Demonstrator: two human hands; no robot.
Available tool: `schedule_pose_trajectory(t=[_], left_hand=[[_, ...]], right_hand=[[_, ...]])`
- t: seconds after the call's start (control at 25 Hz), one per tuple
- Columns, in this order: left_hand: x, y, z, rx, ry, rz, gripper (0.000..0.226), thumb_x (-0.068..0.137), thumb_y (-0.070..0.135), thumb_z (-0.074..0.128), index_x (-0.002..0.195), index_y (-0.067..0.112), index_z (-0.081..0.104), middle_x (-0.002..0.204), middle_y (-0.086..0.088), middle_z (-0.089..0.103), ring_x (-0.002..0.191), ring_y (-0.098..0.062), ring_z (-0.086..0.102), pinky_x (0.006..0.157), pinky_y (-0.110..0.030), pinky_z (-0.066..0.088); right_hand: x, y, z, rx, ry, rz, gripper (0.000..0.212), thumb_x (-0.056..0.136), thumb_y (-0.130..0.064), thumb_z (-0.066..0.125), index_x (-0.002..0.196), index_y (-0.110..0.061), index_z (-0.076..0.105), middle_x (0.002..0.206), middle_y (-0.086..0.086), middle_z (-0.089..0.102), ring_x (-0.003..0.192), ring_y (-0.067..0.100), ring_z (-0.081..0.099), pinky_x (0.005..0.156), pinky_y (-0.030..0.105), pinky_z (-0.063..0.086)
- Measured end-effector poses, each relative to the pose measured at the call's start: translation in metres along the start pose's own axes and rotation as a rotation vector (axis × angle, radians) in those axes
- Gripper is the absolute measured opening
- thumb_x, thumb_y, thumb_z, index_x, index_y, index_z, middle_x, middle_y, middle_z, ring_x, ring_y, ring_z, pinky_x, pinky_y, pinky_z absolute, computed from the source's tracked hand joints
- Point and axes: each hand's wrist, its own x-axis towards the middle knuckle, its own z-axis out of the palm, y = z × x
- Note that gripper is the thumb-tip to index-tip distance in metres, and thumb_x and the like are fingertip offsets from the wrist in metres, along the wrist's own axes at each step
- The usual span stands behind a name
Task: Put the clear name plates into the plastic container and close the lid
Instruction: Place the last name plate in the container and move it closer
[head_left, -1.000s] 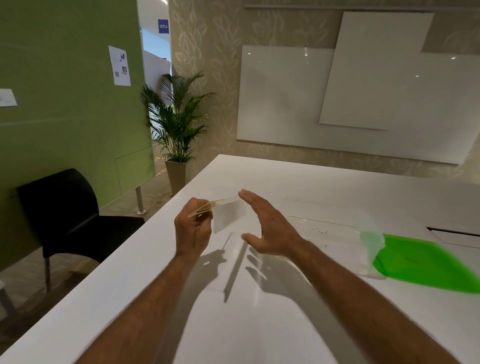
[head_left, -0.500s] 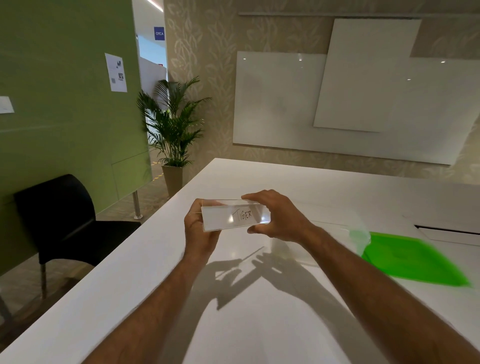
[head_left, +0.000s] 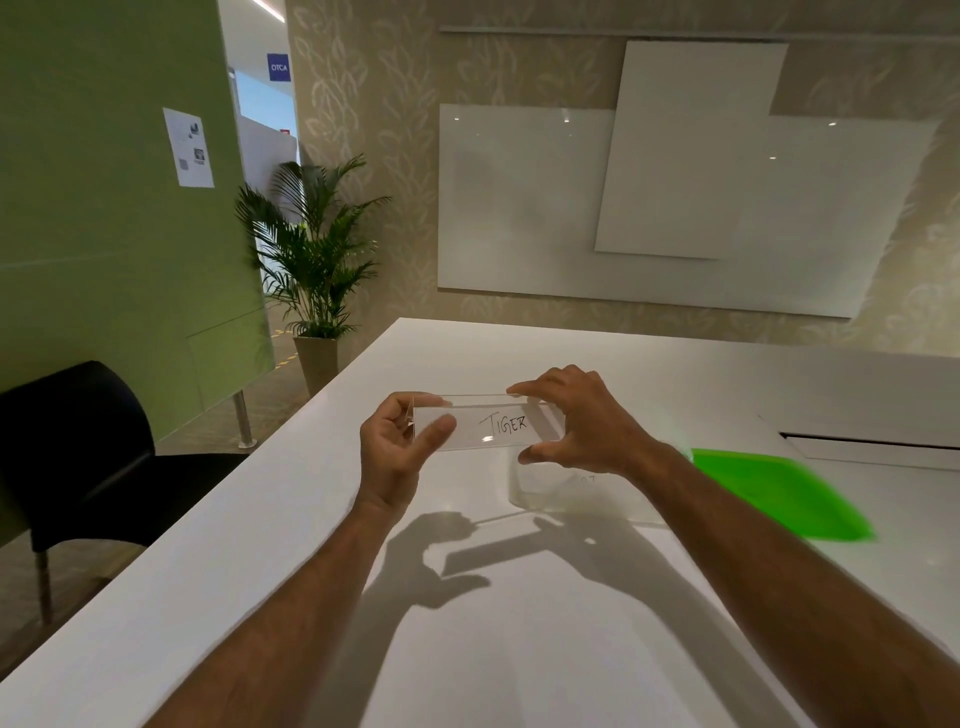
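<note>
A clear name plate with "TIGER" written on it is held up above the white table, its face turned toward me. My left hand pinches its left end and my right hand grips its right end. Just below and to the right, a clear plastic container sits open on the table, partly hidden by my right forearm; something with faint writing lies inside it. The green lid lies flat on the table to the container's right.
A black chair stands left of the table edge. A potted palm is by the far left corner. A recessed panel is set in the table at right. Whiteboards hang on the far wall.
One second ago only my left hand held the plate, edge-on. My right hand then took its right end, and the plate has turned to face me and stayed level.
</note>
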Motion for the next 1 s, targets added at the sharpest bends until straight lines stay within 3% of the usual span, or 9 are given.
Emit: schedule_pose_trajectory(t=[0.08,0.16,0.28,0.4,0.6,0.84,1.0], left_hand=[[0.002,0.000,0.002,0.103,-0.023,-0.016,0.041,0.064,0.038,0.085,0.094,0.016,0.068,0.099,-0.006,0.073,0.098,-0.026,0.069,0.085,-0.053,0.059],[0.006,-0.001,0.004,0.186,-0.040,-0.016,0.034,0.064,0.036,0.085,0.092,0.021,0.071,0.100,-0.007,0.075,0.099,-0.027,0.069,0.087,-0.057,0.057],[0.011,0.001,0.011,0.299,-0.096,-0.021,0.037,0.065,0.041,0.083,0.092,0.019,0.073,0.095,0.003,0.076,0.095,-0.017,0.070,0.086,-0.050,0.059],[0.022,0.004,0.021,0.475,-0.179,-0.006,0.037,0.068,0.044,0.083,0.092,0.018,0.073,0.088,0.013,0.074,0.089,-0.005,0.067,0.083,-0.032,0.060],[0.050,0.009,0.048,0.686,-0.313,0.103,0.026,0.076,0.028,0.084,0.096,0.015,0.073,0.092,0.008,0.070,0.084,-0.010,0.065,0.071,-0.020,0.054],[0.082,0.001,0.079,0.840,-0.478,0.109,0.032,0.077,0.033,0.082,0.102,0.015,0.073,0.100,0.002,0.074,0.088,-0.017,0.065,0.080,-0.031,0.057],[0.092,-0.015,0.096,0.912,-0.571,0.078,0.025,0.078,0.025,0.083,0.097,0.015,0.072,0.099,-0.003,0.075,0.088,-0.022,0.067,0.078,-0.037,0.059]], right_hand=[[-0.005,0.004,-0.003,-0.016,-0.004,0.012,0.077,0.064,-0.053,0.082,0.132,-0.031,0.054,0.120,-0.004,0.060,0.105,0.015,0.045,0.093,0.033,0.032],[-0.009,0.008,-0.006,-0.049,0.003,0.021,0.079,0.063,-0.053,0.083,0.132,-0.027,0.054,0.120,-0.003,0.060,0.106,0.018,0.046,0.092,0.033,0.030],[-0.013,0.013,-0.012,-0.113,-0.001,0.047,0.078,0.061,-0.054,0.083,0.128,-0.024,0.057,0.120,-0.003,0.061,0.105,0.019,0.049,0.091,0.035,0.033],[-0.016,0.023,-0.020,-0.155,-0.013,0.083,0.074,0.059,-0.055,0.082,0.122,-0.024,0.058,0.117,-0.003,0.063,0.100,0.020,0.054,0.088,0.035,0.039],[-0.019,0.045,-0.037,-0.154,-0.035,0.216,0.074,0.057,-0.059,0.081,0.120,-0.035,0.052,0.111,-0.009,0.068,0.093,0.019,0.060,0.074,0.032,0.047],[-0.019,0.072,-0.051,-0.194,-0.090,0.299,0.076,0.060,-0.057,0.083,0.126,-0.037,0.052,0.113,-0.005,0.070,0.097,0.022,0.060,0.079,0.034,0.047],[-0.015,0.094,-0.051,-0.253,-0.187,0.331,0.073,0.063,-0.054,0.082,0.128,-0.037,0.051,0.113,-0.002,0.070,0.098,0.024,0.061,0.078,0.033,0.045]])
